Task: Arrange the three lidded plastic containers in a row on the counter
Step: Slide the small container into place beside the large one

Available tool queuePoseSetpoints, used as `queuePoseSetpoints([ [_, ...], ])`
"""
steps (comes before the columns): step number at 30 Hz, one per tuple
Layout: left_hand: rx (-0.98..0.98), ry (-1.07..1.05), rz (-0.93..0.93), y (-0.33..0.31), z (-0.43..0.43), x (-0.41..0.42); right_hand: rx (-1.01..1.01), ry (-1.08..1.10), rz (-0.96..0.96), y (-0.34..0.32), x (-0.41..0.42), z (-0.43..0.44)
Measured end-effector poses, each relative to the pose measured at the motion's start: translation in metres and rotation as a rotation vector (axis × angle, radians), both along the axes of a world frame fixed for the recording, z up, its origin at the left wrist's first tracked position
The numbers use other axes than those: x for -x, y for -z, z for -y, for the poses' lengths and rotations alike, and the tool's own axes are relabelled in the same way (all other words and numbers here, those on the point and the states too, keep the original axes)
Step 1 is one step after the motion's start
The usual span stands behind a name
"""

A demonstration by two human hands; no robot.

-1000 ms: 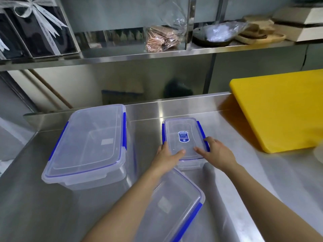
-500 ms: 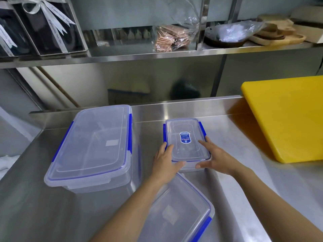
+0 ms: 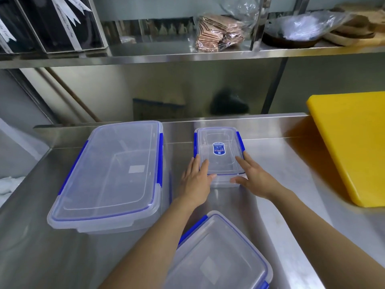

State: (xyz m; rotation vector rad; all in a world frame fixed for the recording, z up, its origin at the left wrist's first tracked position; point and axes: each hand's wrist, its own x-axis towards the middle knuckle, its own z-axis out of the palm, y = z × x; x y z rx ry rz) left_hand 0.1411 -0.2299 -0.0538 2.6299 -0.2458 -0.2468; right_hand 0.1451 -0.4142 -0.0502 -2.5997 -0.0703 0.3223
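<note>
Here the left hand (image 3: 195, 180) and right hand (image 3: 253, 177) are pressing flat, fingers spread, against the near corners of the small container (image 3: 218, 151), which is sitting near the counter's (image 3: 281, 163) back edge. The large container (image 3: 110, 174) is sitting to its left, and the medium container (image 3: 216, 257) is lying nearest, under the forearms.

Yellow board (image 3: 354, 147) rt; wrapped stuff (image 3: 220, 32) on shelf (image 3: 166, 54).
</note>
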Motion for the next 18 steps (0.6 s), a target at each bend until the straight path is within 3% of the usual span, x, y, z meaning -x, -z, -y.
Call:
queuePoseSetpoints([
  [4, 0.082, -0.051, 0.006, -0.003, -0.001, 0.010, 0.133, 0.069, 0.083, -0.006, 0.011, -0.006],
  [8, 0.232, -0.070, -0.011, -0.008, -0.014, 0.033, 0.040, 0.221, 0.222, -0.008, 0.034, -0.011],
  [11, 0.332, -0.065, -0.130, -0.014, -0.031, 0.055, -0.027, 0.274, 0.259, -0.011, 0.060, -0.015],
  [18, 0.469, -0.071, -0.396, -0.016, -0.068, 0.107, -0.179, 0.276, -0.053, -0.022, 0.124, -0.019],
])
